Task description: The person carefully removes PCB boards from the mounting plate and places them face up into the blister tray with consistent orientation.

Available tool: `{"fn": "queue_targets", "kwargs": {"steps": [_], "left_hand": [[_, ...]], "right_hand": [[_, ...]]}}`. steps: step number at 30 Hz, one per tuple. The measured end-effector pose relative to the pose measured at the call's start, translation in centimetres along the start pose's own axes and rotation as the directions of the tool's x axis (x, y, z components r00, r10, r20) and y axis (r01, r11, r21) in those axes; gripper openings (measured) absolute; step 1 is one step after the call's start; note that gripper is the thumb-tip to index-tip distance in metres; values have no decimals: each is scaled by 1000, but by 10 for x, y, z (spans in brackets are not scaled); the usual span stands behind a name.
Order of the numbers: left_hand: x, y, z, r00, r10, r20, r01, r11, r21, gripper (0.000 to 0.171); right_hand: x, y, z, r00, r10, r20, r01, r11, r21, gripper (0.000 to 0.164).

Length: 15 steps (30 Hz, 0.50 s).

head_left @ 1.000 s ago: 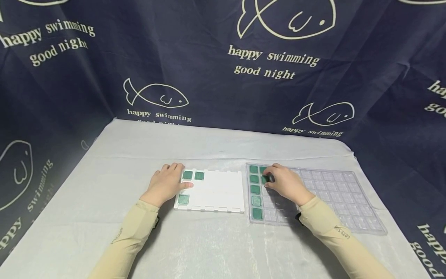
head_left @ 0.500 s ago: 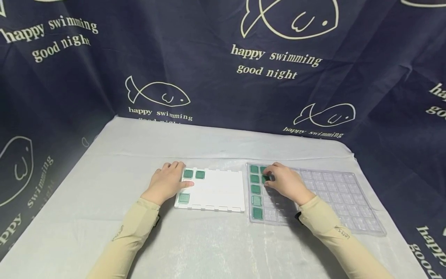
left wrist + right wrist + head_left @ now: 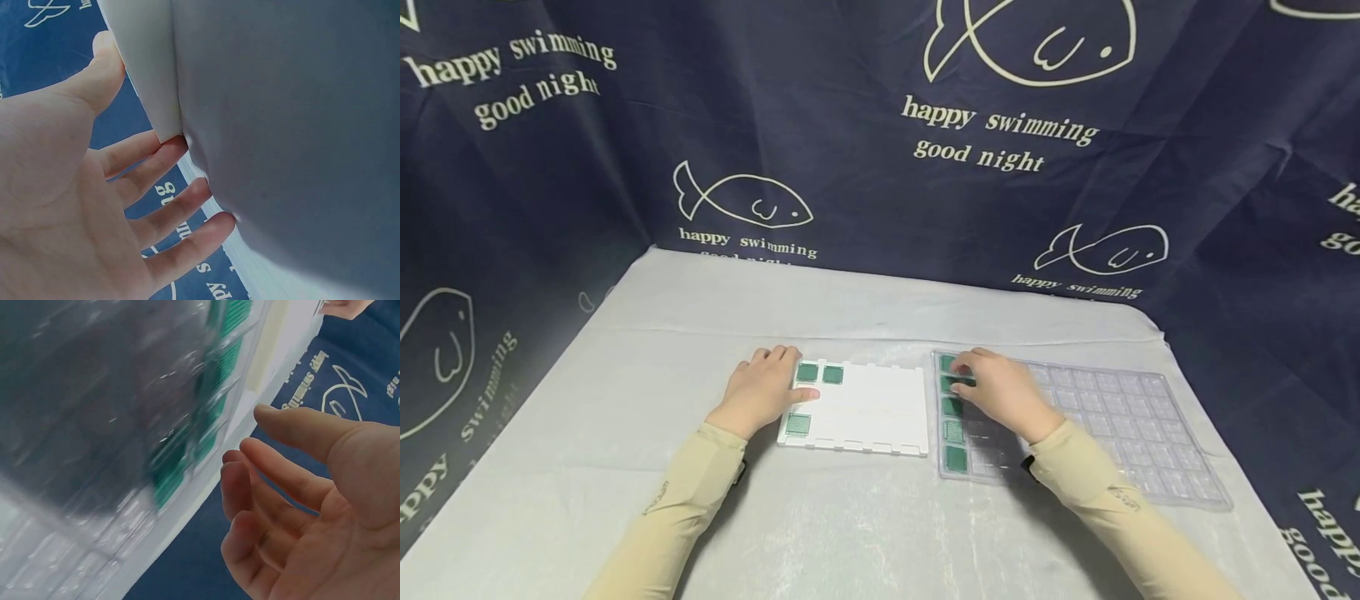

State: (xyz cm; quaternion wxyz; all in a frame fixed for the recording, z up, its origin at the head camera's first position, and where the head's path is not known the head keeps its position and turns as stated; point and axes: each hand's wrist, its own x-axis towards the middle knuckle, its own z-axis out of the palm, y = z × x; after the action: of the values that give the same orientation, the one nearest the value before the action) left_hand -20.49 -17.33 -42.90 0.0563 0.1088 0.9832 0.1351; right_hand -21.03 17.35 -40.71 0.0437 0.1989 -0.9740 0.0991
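My left hand (image 3: pixel 754 393) holds a flat white board (image 3: pixel 880 410) by its left side, thumb lying on its top face and fingers along the edge. Three small green grid-patterned squares (image 3: pixel 832 375) lie on the board, two at the far left and one at the near left. Over the left part of a clear compartment tray (image 3: pixel 1150 404) hovers my right hand (image 3: pixel 1006 388). Its thumb and fingertips are apart, nothing visible between them in the right wrist view. Green squares (image 3: pixel 955 458) fill the tray's leftmost column; a green square (image 3: pixel 167 478) also shows beside that column.
A white cloth (image 3: pixel 865 525) covers the table under board and tray. Dark blue curtains (image 3: pixel 880 208) printed with fish and lettering enclose the back and sides. The tray stands just right of the board, a narrow gap between them.
My right hand has shifted left, from the tray's second column to over its first. My left hand keeps its place on the board.
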Motion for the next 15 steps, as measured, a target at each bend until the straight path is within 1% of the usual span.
{"fn": "queue_targets", "kwargs": {"steps": [6,15], "left_hand": [[-1,0,-1,1000,2,0,-2,1000,1,68],[0,0,0,1000,3,5,-3,1000,12,70]], "right_hand": [[10,-16,1,999,-34,2,34,999,8,25],[28,-47,2,995,-92,24,92,996,12,25]]}}
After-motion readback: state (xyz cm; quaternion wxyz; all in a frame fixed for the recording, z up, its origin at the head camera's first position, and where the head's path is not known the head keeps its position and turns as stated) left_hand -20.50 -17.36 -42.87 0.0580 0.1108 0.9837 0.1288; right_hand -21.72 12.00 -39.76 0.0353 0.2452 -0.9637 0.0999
